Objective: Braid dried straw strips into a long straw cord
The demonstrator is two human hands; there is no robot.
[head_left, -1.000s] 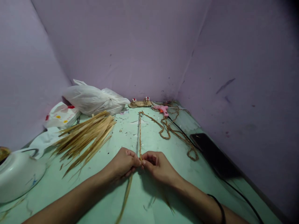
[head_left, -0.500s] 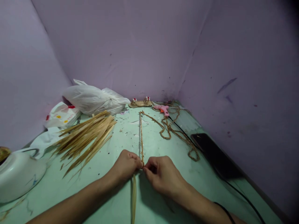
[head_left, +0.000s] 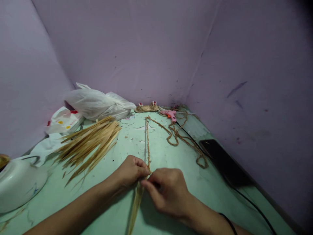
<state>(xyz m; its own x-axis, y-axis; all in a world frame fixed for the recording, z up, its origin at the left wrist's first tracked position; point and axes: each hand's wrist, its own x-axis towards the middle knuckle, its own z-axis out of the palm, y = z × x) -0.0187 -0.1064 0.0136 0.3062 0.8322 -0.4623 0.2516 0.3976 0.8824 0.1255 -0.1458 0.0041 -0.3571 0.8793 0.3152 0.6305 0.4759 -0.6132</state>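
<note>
My left hand (head_left: 130, 170) and my right hand (head_left: 167, 191) meet over the pale green table (head_left: 158, 153), both closed in a pinch on the near end of a twisted straw rope (head_left: 147, 140). The rope runs straight away from my fingers to the far wall, then loops back in loose coils (head_left: 186, 140) on the right. Loose flat straw strips (head_left: 135, 205) hang from the pinch toward me. My right hand lies partly across the strips and its fingertips touch those of the left.
A bundle of dry straw strips (head_left: 89, 143) lies to the left. Behind it are a white plastic bag (head_left: 97, 104) and a printed packet (head_left: 65, 121). A white pot (head_left: 21, 182) sits at far left. A pink glue gun (head_left: 170, 114), a dark phone (head_left: 220, 161) and a black cable (head_left: 254, 205) lie on the right.
My right hand has slid left and toward me, crossing over the loose strips. The strips below the pinch have swung from side to side. My left hand has stayed nearly in place.
</note>
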